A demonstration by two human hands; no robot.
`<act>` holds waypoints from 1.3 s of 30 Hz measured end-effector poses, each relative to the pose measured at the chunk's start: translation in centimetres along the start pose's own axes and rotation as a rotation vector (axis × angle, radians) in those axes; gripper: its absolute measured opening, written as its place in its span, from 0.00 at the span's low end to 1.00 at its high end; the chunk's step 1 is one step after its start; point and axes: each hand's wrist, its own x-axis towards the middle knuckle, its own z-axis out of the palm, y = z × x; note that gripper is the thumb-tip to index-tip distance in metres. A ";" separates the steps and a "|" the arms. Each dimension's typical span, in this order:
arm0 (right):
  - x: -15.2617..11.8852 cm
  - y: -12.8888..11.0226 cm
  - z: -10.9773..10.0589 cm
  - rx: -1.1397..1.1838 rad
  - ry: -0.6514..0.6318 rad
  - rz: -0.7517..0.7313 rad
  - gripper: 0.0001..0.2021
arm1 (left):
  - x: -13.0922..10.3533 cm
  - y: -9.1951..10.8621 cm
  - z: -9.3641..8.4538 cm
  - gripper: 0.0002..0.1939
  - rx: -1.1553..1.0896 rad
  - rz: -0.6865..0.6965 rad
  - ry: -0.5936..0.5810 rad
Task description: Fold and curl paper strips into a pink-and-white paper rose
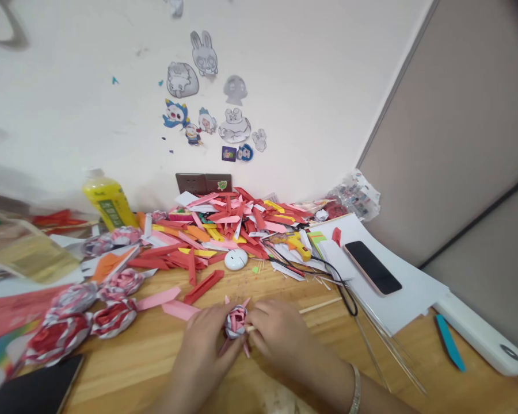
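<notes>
Wooden table (pixel 125 382), pile of folded paper strips (pixel 242 221) along the back, left hand (pixel 207 339) and right hand (pixel 280 330) together in front of it: left fingers curled snugly round the paper rosette (pixel 236 321), right in a tight pinch on a thin stick (pixel 322 305), tip at the rosette's right side, contact unclear. Looks like mid-shaping, stick working the folds. Next move probably calls for a steady, non-crushing left hold and fine tip control.
</notes>
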 end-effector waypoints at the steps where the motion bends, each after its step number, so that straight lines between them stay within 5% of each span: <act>1: 0.0 0.0 0.0 0.003 0.000 0.000 0.03 | 0.0 0.0 0.0 0.16 0.000 -0.003 -0.007; 39: 0.0 -0.3 -0.5 0.134 -0.040 0.051 0.08 | -0.1 0.1 0.1 0.18 -0.007 -0.007 -0.057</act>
